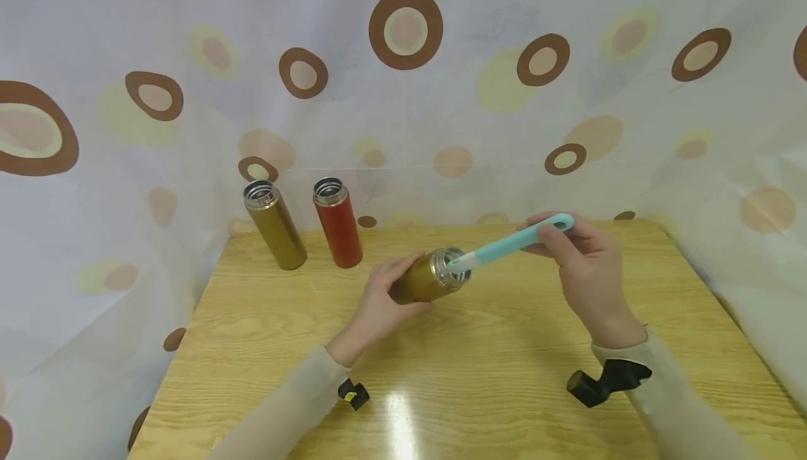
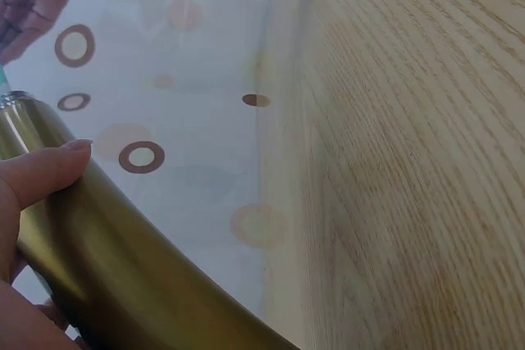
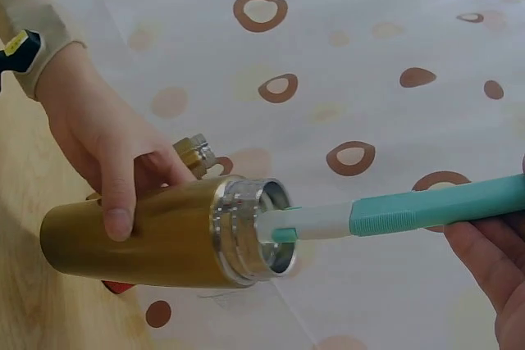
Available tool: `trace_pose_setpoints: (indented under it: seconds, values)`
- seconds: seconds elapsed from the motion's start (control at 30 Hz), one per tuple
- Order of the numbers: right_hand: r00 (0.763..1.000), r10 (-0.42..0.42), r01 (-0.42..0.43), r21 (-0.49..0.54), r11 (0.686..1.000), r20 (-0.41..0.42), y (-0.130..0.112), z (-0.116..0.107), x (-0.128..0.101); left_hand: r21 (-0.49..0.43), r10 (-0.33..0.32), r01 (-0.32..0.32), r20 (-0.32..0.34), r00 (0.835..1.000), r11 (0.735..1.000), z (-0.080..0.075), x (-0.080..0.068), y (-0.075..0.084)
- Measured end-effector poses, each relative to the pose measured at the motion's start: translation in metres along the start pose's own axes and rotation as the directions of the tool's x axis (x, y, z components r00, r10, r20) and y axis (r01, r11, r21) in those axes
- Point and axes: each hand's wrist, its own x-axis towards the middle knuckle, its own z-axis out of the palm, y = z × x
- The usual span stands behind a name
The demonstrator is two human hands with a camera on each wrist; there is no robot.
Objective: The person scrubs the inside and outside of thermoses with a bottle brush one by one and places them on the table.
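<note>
left hand (image 1: 378, 300) is wrapping its fingers and thumb round the body of a gold flask (image 1: 429, 279), holding it tipped on its side above the wooden table (image 1: 504, 376), open steel mouth pointing toward the other hand. in the left wrist view the thumb (image 2: 45, 171) is lying flat across the gold wall. right hand (image 1: 583, 264) is pinching the far end of a teal bottle brush (image 1: 517, 239) between fingers and thumb, and the white tip of the brush is sitting just inside the flask's mouth, which you can see best from the right wrist cam (image 3: 283, 231).

further out, two more flasks are standing upright at the back left of the table, both with lids off: another gold one (image 1: 274, 225) and a red one (image 1: 338, 222) just beside it. they're well apart from the hands, nothing between them and the held flask. a curtain with brown and cream rings (image 1: 405, 29) is hanging round the back and both sides of the table, right up against the edges. the black wrist camera mounts (image 1: 605, 381) are poking out under both sleeves, close to the near table edge.
</note>
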Motion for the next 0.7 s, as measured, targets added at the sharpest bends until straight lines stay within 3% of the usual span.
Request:
trace_pose_setpoints:
  seconds: [0.23,0.37,0.5,0.7]
  values:
    - [0.999,-0.032,0.033,0.035,0.999,-0.024,-0.001,-0.001,0.001,0.03,0.003,-0.003,-0.008,1.0,1.0,-0.002,-0.001,-0.001]
    - [1.0,0.013,-0.013,-0.068,0.998,0.002,0.008,0.005,-0.007,0.041,0.013,-0.012,-0.01,1.0,0.999,0.0,-0.002,0.0]
    - [0.996,0.083,-0.074,-0.2,0.977,0.039,0.018,0.012,-0.016,0.047,0.034,-0.034,-0.002,0.999,0.998,0.001,-0.003,0.005]
    - [0.994,0.097,-0.084,-0.248,0.965,0.041,0.024,0.017,-0.022,0.056,0.045,-0.045,-0.001,0.999,0.997,0.003,-0.003,0.007]
